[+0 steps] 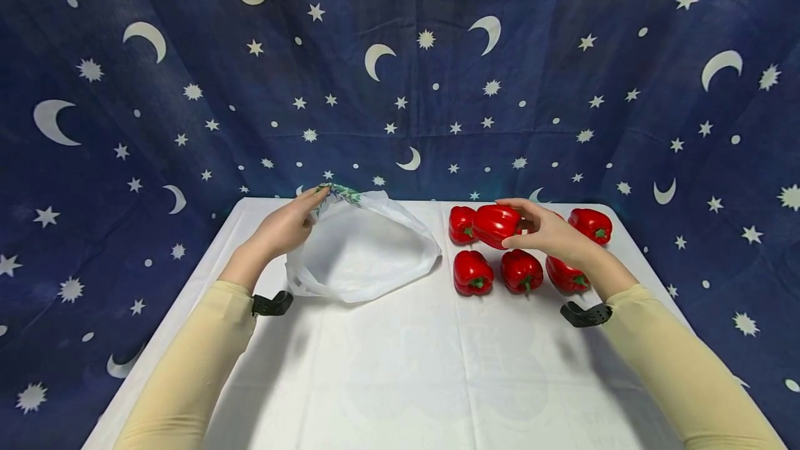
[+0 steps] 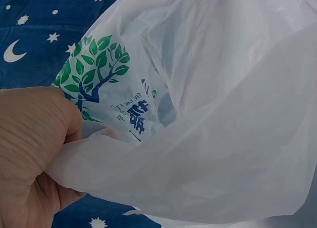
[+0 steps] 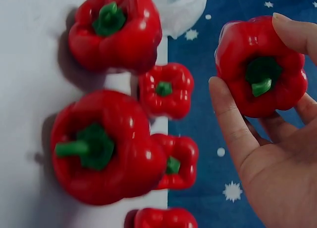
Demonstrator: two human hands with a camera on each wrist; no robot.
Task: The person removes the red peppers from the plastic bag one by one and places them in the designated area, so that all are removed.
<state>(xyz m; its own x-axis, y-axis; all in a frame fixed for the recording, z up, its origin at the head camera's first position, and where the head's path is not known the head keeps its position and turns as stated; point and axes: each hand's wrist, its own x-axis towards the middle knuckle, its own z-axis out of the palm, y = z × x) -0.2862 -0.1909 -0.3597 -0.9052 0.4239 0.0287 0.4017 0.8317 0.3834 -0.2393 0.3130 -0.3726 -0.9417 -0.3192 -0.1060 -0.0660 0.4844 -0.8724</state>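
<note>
My left hand point(image 1: 284, 231) grips the rim of a thin white plastic bag point(image 1: 400, 280), whose mouth hangs wide toward me. A green leafy tree and blue lettering are printed on the bag point(image 2: 101, 65), close beside the fingers in the left wrist view. To the right, my right hand point(image 1: 553, 235) holds a glossy red bell pepper point(image 1: 494, 224) between thumb and fingers, raised above the table. Its green stem point(image 3: 261, 85) faces the right wrist camera. Below and around that hand, several more red bell peppers point(image 1: 521, 271) sit in two rows.
A white cloth covers the table point(image 1: 400, 373). Behind it and along both sides hangs a dark blue curtain point(image 1: 350, 26) with moons and stars. One pepper point(image 1: 590, 225) sits near the table's back right corner. Another pepper point(image 1: 461, 224) is at the back, right of the bag.
</note>
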